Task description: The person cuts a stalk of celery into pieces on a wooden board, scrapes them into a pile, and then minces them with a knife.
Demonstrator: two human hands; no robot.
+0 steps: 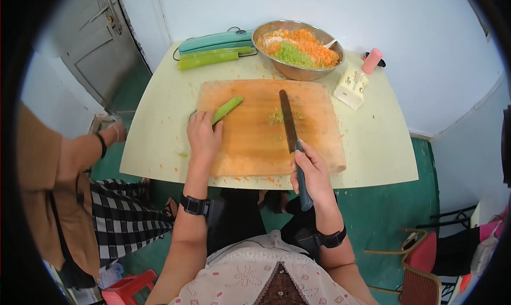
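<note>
My right hand (311, 172) is wrapped round the dark handle of a knife (288, 119), whose long blade points away from me over the wooden cutting board (314, 103). Small green bits cling near the blade and lie scattered beside it. At the board's left edge my left hand (204, 135) has its fingers closed on the near end of a green vegetable stalk (228, 110). That stalk lies slantwise on the board, its far end pointing up and right. The lower end is hidden under my fingers.
Behind the board stands a metal bowl (298, 73) of chopped orange, green and pale bits with a white spoon. Longer green stalks (207, 60) lie by a teal appliance (215, 41). A tissue pack (351, 88) and pink-topped item (372, 61) sit right. Another person (58, 172) stands left.
</note>
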